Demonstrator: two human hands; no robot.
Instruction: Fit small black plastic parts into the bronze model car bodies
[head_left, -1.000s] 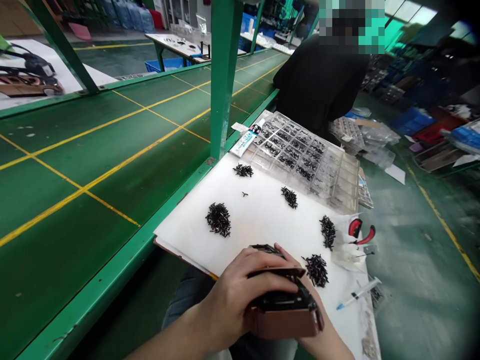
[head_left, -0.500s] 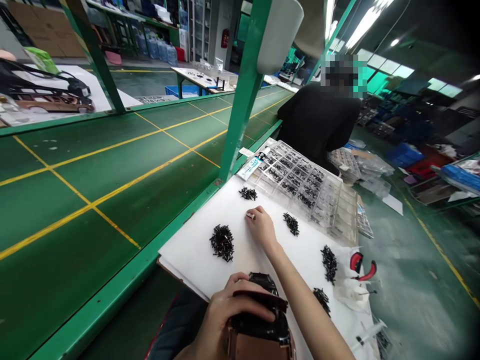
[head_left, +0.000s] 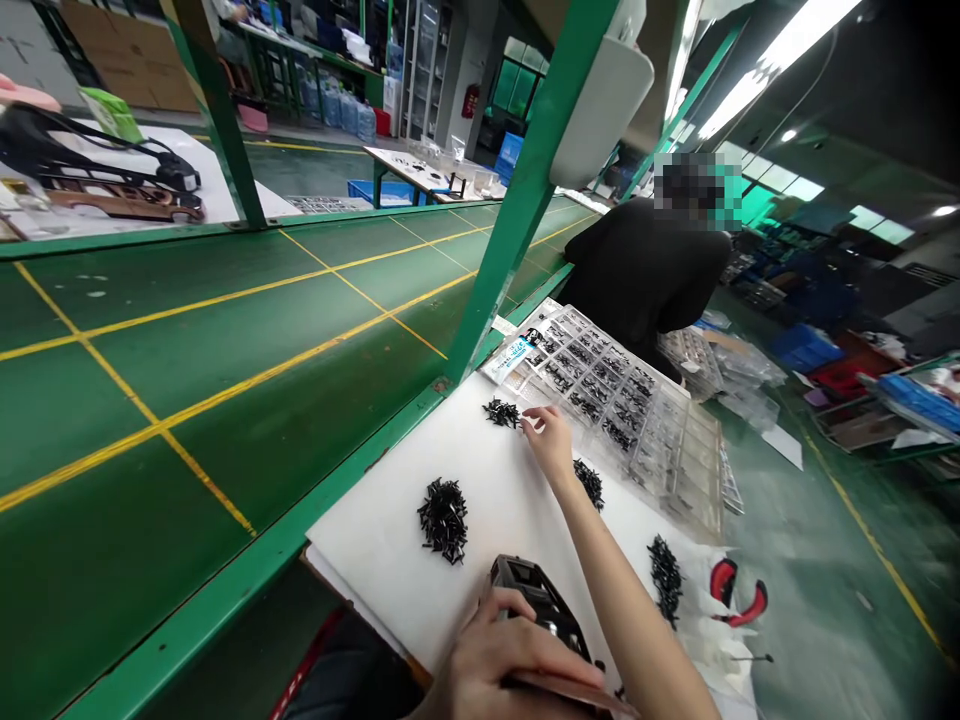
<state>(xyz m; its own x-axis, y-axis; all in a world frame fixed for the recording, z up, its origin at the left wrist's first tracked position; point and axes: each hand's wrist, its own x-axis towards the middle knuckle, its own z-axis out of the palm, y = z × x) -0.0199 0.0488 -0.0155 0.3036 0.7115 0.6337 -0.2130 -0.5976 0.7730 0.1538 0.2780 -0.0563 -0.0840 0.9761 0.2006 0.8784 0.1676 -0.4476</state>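
My left hand (head_left: 499,650), at the bottom of the view, is closed around a brown and black model car body (head_left: 536,590), which tilts over the front of the white work board (head_left: 367,540). My right hand (head_left: 551,440) reaches across the board, thumb and fingertips pinched together at the right edge of a small pile of black screw-like parts (head_left: 499,411). Whatever sits between those fingertips is too small to make out. A larger pile of black screws (head_left: 442,520) lies nearer me on the left. Another pile (head_left: 589,484) is partly hidden behind my right forearm.
Beyond my right hand lies a clear compartment box (head_left: 675,440) of small black parts, with a white tube (head_left: 511,360) on its corner. Red curved pieces (head_left: 748,605) lie at right. A green conveyor (head_left: 247,340) and post (head_left: 517,200) border the left. A co-worker (head_left: 645,265) sits ahead.
My right hand has moved forward and slightly right, from bare board to the far small pile. My left hand and the car body have shifted down and right in view, and the camera has tilted.
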